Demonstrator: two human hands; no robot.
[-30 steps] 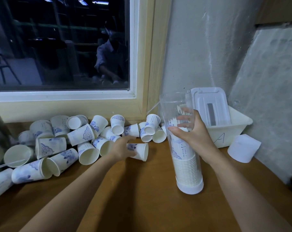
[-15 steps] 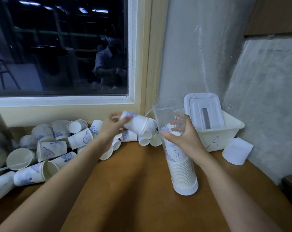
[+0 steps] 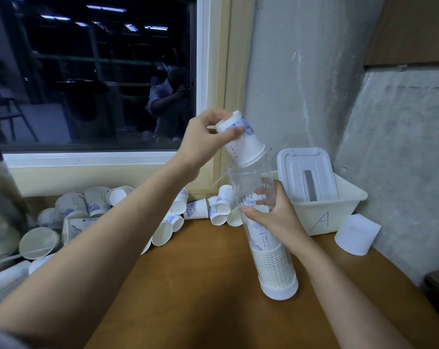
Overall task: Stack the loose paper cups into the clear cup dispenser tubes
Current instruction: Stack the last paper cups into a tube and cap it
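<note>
A clear dispenser tube (image 3: 253, 182) stands on the wooden table on a white base cap (image 3: 278, 289), its lower half filled with stacked paper cups (image 3: 271, 263). My right hand (image 3: 276, 217) grips the tube at mid-height. My left hand (image 3: 205, 139) pinches a white paper cup with blue print (image 3: 243, 147) by its bottom end, upside down and tilted, with its rim at the tube's open mouth. Several loose cups (image 3: 87, 207) lie in a heap at the back left under the window.
A white plastic bin marked "A" (image 3: 324, 217) sits against the wall at right, with a white lid (image 3: 306, 172) leaning inside it. A white cap-like piece (image 3: 357, 234) lies on the table beside the bin. A dark window (image 3: 95, 71) with a cream sill is behind the heap.
My left hand picked one cup out of the heap, lifted it rightward and turned it upside down over the tube's mouth. My right hand kept its hold on the tube.
</note>
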